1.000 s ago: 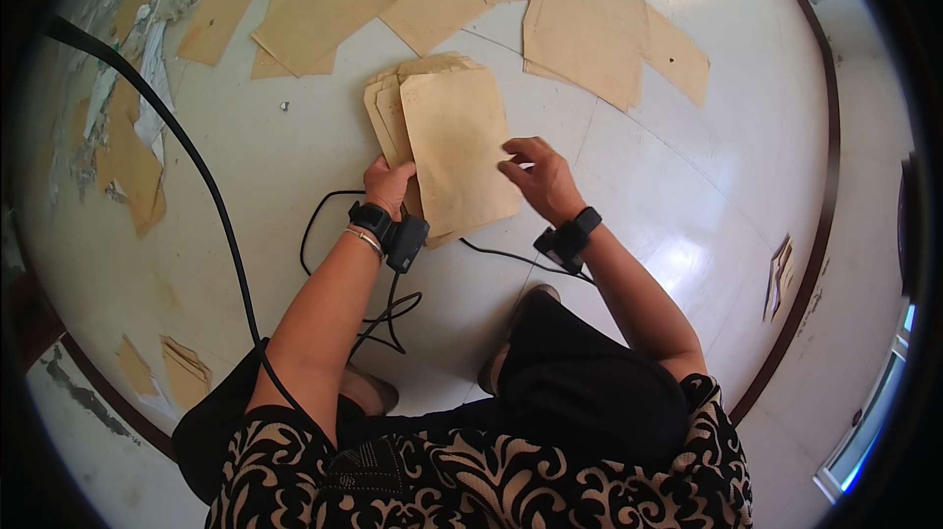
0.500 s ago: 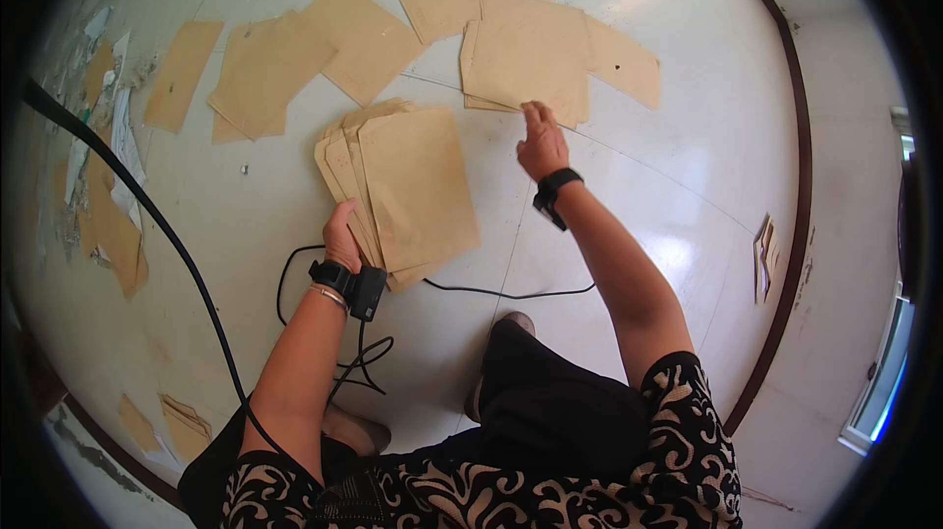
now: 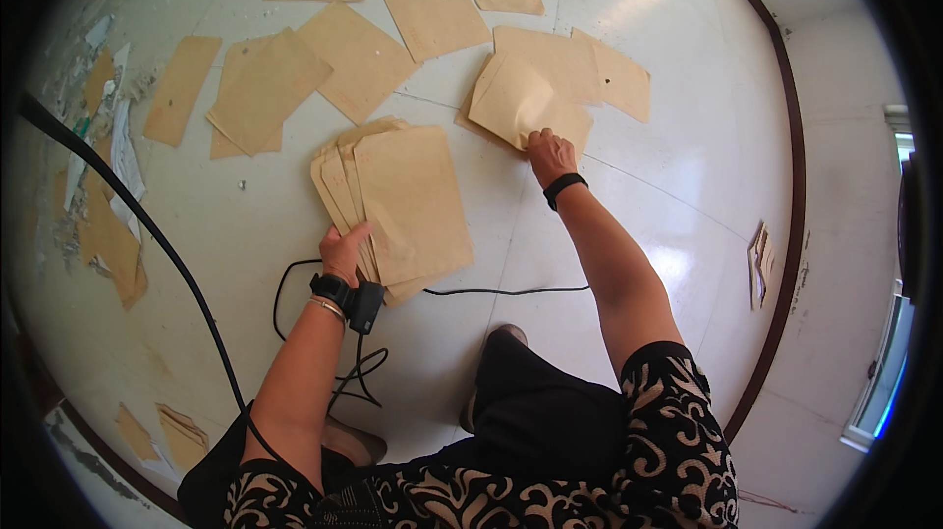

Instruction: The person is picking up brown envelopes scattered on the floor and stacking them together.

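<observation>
My left hand (image 3: 346, 251) grips the lower left edge of a fanned stack of brown paper envelopes (image 3: 413, 200), thumb on top and fingers beneath. Ahead and to the right, my right hand (image 3: 553, 156) is closed on the near edge of another brown envelope (image 3: 513, 102). That envelope buckles upward, with a crease running toward my fingers. It lies over other envelopes (image 3: 555, 57) on the floor. The fingertips of my right hand are partly hidden by the hand itself.
More brown envelopes (image 3: 359, 57) lie scattered over the pale tiled floor (image 3: 638, 234) ahead. Torn paper and debris (image 3: 123, 166) line the left side. A black cable (image 3: 157, 224) crosses at left; a thinner cord (image 3: 511, 290) runs near my feet. Folded paper (image 3: 759, 266) rests by the right wall.
My right hand has closed on an envelope's near edge and pulled it up and slightly toward me, bending it. My left hand still holds the stack.
</observation>
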`<move>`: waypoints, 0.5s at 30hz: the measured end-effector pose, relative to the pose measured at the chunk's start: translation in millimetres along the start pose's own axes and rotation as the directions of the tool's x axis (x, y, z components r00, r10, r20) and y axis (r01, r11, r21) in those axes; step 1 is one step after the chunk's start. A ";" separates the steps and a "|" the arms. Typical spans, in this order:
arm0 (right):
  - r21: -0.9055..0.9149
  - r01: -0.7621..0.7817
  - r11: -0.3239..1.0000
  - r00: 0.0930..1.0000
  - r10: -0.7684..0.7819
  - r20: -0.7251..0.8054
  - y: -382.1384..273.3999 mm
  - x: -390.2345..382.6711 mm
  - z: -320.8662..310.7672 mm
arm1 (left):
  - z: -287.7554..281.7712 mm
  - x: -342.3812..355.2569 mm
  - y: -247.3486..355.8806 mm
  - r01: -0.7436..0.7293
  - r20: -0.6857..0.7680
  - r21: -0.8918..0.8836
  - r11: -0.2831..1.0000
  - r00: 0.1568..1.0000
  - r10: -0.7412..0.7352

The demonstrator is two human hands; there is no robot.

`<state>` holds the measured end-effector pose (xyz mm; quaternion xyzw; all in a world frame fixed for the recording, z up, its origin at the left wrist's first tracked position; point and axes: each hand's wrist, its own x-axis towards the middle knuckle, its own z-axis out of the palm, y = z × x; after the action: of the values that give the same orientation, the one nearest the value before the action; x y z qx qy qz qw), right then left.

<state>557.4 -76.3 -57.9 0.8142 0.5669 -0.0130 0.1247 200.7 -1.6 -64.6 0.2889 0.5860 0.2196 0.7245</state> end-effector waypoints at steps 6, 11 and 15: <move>0.932 -0.284 0.223 0.958 0.101 0.268 24.8 -52.9 -27.1 | -3.4 13.7 -12.9 -0.019 0.010 -0.001 1.000 1.000 0.019; 0.794 -0.318 -0.519 0.928 0.001 0.372 17.3 -89.9 -64.8 | -7.8 15.9 -16.1 -0.025 0.006 0.037 0.999 1.000 0.025; 0.662 -0.368 -0.653 0.927 -0.203 0.314 -15.5 -97.8 -101.1 | -11.2 11.5 -10.2 -0.021 -0.012 0.089 0.996 1.000 0.022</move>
<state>496.1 -139.2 53.0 0.4848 0.1004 -0.6322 -0.5960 192.1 0.3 -81.4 0.3256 0.5968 0.2030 0.7047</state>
